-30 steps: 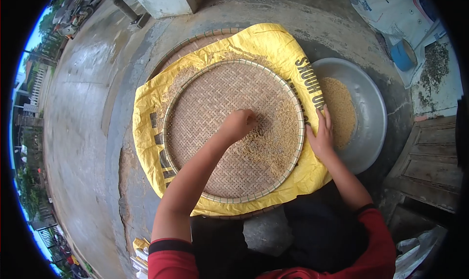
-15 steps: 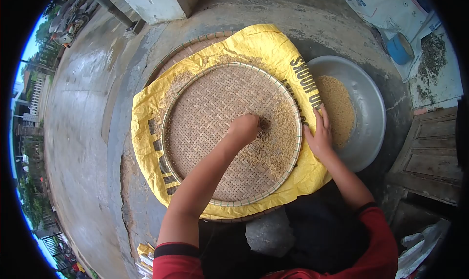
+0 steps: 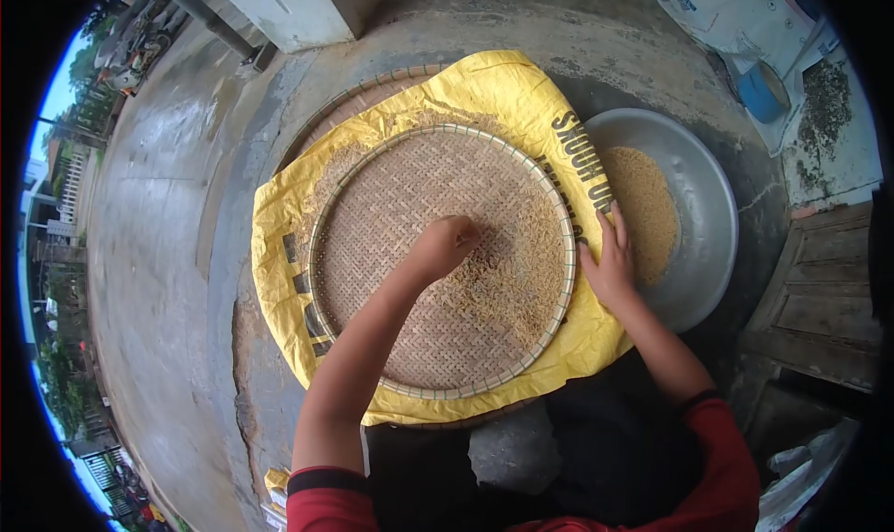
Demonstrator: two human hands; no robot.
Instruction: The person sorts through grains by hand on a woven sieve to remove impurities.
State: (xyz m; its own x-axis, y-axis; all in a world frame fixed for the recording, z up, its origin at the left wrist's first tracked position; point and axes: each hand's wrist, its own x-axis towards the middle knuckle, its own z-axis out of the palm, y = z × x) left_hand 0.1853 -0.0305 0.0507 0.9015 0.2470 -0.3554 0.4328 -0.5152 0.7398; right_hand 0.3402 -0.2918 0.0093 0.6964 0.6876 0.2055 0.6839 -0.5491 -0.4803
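Note:
A round woven tray (image 3: 372,215) lies on a yellow sack (image 3: 503,75), with golden grain (image 3: 535,280) spread over its right part and darker bits near the middle. Over the tray's centre is my left hand (image 3: 449,245), its fingers curled together at the edge of the dark bits; what they pinch is too small to name. My right hand (image 3: 610,260) rests with fingers spread on the sack, just outside the tray's right rim. Beside it, a wide metal basin (image 3: 703,206) holds more grain (image 3: 643,215), partly under the sack's edge.
Another woven tray (image 3: 326,122) shows from beneath the sack. At the top stands a white pillar (image 3: 298,10). A blue-rimmed roll (image 3: 764,92) lies at the upper right, above a wooden panel (image 3: 819,299). Wet concrete floor (image 3: 158,252) stretches to the left.
My left hand has moved left and slightly up over the tray, uncovering some dark bits beside the grain. My right hand stays at the tray's right side.

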